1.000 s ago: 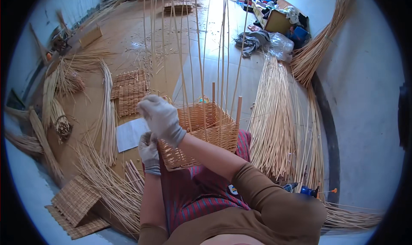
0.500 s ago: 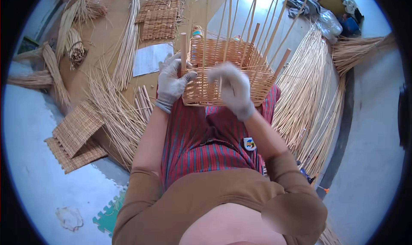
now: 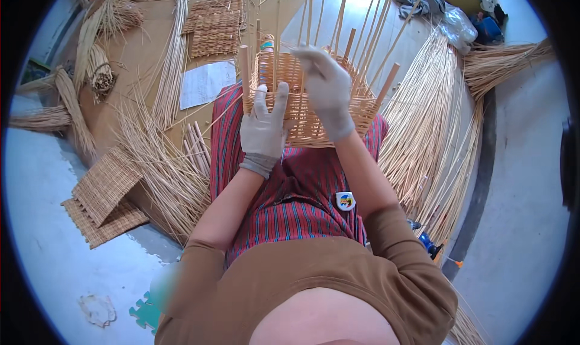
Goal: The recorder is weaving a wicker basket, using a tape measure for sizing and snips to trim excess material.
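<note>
Resting on the person's lap, the half-woven wicker basket (image 3: 308,103) has tall stakes rising from its rim. The gloved left hand (image 3: 264,130) lies flat, fingers spread, against its near wall; the gloved right hand (image 3: 326,91) curls over the rim, gripping the weave.

Both hands gloved, forearms bare, brown sleeves pushed up past elbows. Left hand (image 3: 264,130): fingers extended, spread, pointing far, back of hand up. Right hand (image 3: 327,91): farther out, fingers curled downward, wrist bent. Hands near each other, not touching.
</note>
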Available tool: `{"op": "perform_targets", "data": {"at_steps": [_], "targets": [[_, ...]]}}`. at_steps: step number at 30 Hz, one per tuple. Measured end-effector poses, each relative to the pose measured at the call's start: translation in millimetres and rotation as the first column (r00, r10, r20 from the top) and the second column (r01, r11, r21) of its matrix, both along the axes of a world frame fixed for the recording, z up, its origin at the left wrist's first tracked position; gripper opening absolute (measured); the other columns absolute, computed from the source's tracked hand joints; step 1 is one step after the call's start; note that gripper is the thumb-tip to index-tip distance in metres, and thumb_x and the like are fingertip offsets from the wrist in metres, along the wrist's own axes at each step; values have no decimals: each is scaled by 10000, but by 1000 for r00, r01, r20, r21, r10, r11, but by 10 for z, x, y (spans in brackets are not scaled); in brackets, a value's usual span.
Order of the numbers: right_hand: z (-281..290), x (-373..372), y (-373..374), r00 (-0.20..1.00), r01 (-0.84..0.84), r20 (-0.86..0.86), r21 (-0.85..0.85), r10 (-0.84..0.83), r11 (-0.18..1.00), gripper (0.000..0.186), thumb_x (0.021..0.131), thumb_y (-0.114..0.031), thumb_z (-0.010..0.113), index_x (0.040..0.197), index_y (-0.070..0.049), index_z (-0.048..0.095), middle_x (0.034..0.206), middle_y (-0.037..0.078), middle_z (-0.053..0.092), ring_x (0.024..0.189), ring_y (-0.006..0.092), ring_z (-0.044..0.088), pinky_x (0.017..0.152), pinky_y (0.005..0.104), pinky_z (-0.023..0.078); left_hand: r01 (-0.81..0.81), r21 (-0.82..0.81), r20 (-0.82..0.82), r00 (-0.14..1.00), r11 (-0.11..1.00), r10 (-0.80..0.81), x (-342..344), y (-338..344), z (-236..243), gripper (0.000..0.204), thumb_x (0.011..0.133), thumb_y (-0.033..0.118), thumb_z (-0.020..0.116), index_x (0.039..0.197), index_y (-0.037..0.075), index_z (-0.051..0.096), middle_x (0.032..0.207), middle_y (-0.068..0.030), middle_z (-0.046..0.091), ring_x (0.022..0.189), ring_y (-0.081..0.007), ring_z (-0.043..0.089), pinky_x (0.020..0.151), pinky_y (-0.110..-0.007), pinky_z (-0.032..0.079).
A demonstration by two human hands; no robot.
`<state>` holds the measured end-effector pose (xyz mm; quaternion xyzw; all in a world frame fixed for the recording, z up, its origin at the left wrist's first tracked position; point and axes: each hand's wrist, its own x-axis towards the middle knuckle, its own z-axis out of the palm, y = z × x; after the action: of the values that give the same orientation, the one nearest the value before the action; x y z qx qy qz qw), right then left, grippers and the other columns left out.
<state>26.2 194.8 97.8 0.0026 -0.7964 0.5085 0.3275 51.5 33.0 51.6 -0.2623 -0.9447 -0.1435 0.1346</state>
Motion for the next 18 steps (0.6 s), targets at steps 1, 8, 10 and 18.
{"op": "perform_targets", "data": {"at_steps": [1, 8, 10, 18], "targets": [[67, -106, -19, 998, -21, -49, 189, 30, 982, 318, 980, 31, 537, 1239, -71, 693, 1153, 168, 734, 1103, 317, 704, 903, 340, 557, -29, -48, 41, 999, 998, 31, 0, 21, 15, 892, 836, 370, 777, 1599, 266, 327, 1483, -244, 409, 1070, -317, 659, 854, -437, 515], [-239, 624, 259, 986, 20, 163, -272, 26, 962, 639, 895, 142, 385, 1469, -86, 551, 1007, 74, 694, 878, 106, 624, 836, 261, 540, -65, -91, 57, 996, 994, 70, -10, 48, -10, 865, 831, 319, 785, 1576, 368, 348, 1425, -217, 463, 1086, -358, 644, 865, -450, 531], [-323, 907, 236, 970, 233, 47, 65, -237, 970, 578, 869, 133, 436, 1367, -73, 647, 970, 64, 699, 866, 127, 637, 792, 263, 526, 60, 89, -65, 996, 994, -54, 6, -8, -88, 753, 843, 273, 782, 1525, 310, 464, 1408, -199, 474, 1118, -344, 629, 880, -431, 528], [170, 623, -1210, 956, -286, 99, 534, 277, 796, 338, 853, -161, 696, 1189, -129, 688, 914, 84, 690, 768, 268, 692, 693, 394, 571, -342, 896, 235, 906, 284, 351, -142, -171, -476, 444, 922, 47, 715, 1321, 20, 522, 1091, -75, 639, 964, -142, 611, 835, -255, 507]]}}
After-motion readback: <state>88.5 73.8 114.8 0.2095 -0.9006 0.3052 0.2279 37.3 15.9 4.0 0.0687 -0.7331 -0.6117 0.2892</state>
